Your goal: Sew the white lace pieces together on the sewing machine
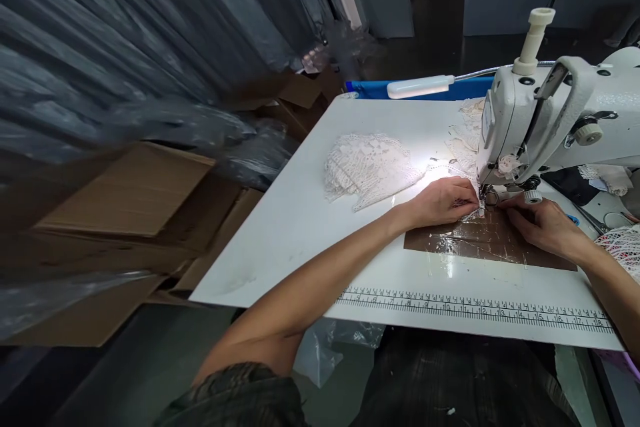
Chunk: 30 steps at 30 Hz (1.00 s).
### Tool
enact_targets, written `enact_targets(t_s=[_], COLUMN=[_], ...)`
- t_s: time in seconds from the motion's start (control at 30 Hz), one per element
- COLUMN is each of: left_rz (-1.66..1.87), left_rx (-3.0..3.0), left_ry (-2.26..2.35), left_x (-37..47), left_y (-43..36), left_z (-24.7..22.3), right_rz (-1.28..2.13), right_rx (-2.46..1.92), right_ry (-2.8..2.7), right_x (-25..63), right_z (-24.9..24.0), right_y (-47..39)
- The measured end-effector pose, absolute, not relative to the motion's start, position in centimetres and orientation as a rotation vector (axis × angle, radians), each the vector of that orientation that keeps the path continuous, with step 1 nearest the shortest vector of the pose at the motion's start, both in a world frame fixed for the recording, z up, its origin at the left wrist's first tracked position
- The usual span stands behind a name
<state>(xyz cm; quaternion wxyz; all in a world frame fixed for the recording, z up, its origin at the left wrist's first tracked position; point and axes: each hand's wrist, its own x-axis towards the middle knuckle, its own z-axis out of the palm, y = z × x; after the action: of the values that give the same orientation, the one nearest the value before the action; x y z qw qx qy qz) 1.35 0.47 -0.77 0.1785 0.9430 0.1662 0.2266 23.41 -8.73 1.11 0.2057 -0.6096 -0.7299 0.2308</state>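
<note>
the left hand (444,203) lies flat and low on the near side of the white lace (473,215), its fingertips drawn together on the edge just beside the needle area of the sewing machine (504,123); a grip so close seems meant to keep the thin fabric flat and in line. the right hand (543,223) sits on the other side, fingers curled in by the presser foot; whether they pinch anything cannot be told, as the machine's parts hide the tips. the two hands stand apart, with the needle area between them, which probably lets them steer from both sides.

under the fingers a brown sheet (445,240) covers part of the table (295,240), perhaps to give a smooth sliding surface. a lace pile (370,163) rests to the left, likely kept within reach yet out of the way, and more lace (467,133) lies behind the needle area. the lamp (421,87) reaches over the far edge, presumably to brighten the pale work. a printed ruler (450,307) runs along the near edge, handy for measuring.
</note>
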Motion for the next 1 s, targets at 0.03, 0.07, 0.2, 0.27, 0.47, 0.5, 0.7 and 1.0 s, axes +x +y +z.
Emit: enact_targets(t_s=[0.03,0.07,0.2,0.27,0.47,0.5,0.7,1.0], left_rz=[0.665,0.693,0.776,0.786,0.659,0.639,0.588,0.596], left_rx=[2.67,2.681,2.815,2.913,3.126,3.142,3.104,3.031], left_ry=[0.475,0.473,0.399,0.378,0.423,0.43,0.355,0.36], left_x=[1.4,1.4,1.3,1.3,1.6,1.6,0.8,0.5], left_y=[0.4,0.4,0.4,0.4,0.2,0.2,0.0,-0.2], left_z=[-0.9,-1.0,-1.7,-1.9,-2.0,-1.9,-1.4,-0.8], right_rz=[0.626,0.605,0.529,0.532,0.489,0.461,0.297,0.45], right_rx=[-1.688,-1.676,-1.652,-1.645,-1.582,-1.588,-1.618,-1.514], right_ry=[-2.037,-2.041,-2.036,-2.026,-2.105,-2.149,-2.282,-2.045], right_x=[23.4,23.4,23.2,22.9,22.5,22.5,22.7,23.6], right_z=[1.1,1.0,1.0,0.9,0.0,-0.2,-1.6,0.7], right_y=[-8.7,-8.7,-8.7,-8.9,-9.2,-9.2,-9.3,-9.1])
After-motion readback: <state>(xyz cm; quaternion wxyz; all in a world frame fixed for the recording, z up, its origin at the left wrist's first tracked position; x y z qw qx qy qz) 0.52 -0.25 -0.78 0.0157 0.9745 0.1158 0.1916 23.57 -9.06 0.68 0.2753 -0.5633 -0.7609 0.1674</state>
